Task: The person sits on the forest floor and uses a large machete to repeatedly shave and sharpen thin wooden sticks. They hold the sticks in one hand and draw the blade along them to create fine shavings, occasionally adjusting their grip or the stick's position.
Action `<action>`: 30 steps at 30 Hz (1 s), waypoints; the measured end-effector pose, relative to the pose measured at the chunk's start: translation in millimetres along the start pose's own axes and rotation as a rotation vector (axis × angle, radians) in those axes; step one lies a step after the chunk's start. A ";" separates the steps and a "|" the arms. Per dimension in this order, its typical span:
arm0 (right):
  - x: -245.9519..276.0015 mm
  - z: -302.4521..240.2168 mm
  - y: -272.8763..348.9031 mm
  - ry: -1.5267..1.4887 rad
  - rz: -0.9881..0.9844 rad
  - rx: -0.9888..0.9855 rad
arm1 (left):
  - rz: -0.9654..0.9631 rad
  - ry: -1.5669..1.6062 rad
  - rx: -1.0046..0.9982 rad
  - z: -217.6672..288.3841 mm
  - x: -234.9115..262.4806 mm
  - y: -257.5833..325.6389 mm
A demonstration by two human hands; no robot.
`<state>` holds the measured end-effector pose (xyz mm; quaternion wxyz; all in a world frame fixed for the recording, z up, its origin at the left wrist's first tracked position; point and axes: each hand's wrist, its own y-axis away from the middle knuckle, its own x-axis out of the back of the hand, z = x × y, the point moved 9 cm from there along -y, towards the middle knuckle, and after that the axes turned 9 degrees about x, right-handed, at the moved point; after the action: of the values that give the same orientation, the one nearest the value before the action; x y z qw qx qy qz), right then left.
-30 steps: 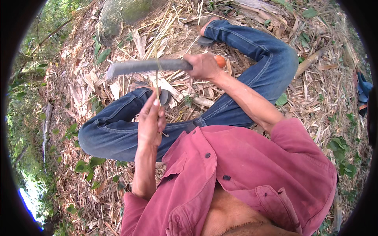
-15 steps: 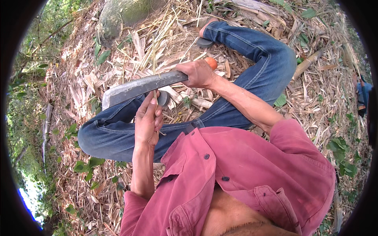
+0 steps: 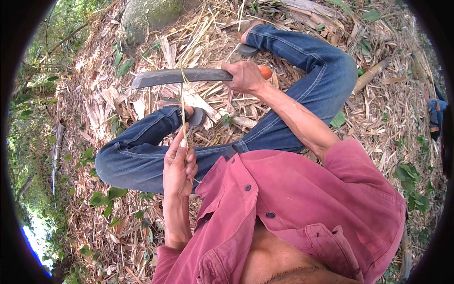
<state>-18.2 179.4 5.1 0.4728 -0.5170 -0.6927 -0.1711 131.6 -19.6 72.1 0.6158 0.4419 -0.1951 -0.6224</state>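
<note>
My right hand (image 3: 246,77) is closed around the handle of a machete (image 3: 189,76), whose dark blade points left, roughly level across the view. The rounded orange butt of the handle (image 3: 266,72) sticks out behind that fist. Below the blade, my left hand (image 3: 179,163) pinches a thin, pale yellow strip (image 3: 183,113), apparently split bamboo, between thumb and fingers. From there the strip runs up to the blade and crosses it near its middle. Its far part merges with other pale strips (image 3: 198,33) beyond the blade.
My bent legs in blue jeans (image 3: 302,102) frame the work from both sides, with a sandal (image 3: 197,117) near the strip. Dry shavings and leaves cover the ground. A mossy boulder (image 3: 151,21) sits at the far left, and a bamboo pole (image 3: 371,75) lies right of my knee.
The machete has moved away from me and right, its blade turning more level. My left hand has come down towards me, so a longer stretch of strip shows between hand and blade.
</note>
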 end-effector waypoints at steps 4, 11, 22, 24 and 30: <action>-4.4 3.3 2.2 0.033 0.008 0.038 | 0.005 0.016 0.023 -5.7 6.5 6.5; 11.6 27.9 -1.1 -0.079 -0.019 -0.160 | 0.076 0.013 -0.034 -5.9 25.8 6.1; 8.1 -66.5 13.5 -0.121 -0.022 0.223 | 0.255 -0.269 -0.241 17.7 25.0 -30.0; 6.2 -61.3 13.1 -0.109 -0.044 0.182 | 0.260 -0.303 -0.251 18.7 21.2 -28.9; 8.8 -21.4 5.0 -0.033 -0.035 0.013 | 0.285 -0.358 -0.275 13.2 14.2 -10.7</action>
<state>-3.7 170.7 21.8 0.4616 -0.5044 -0.7105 -0.1667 117.0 -35.1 66.4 0.7072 0.2049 -0.2748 -0.6184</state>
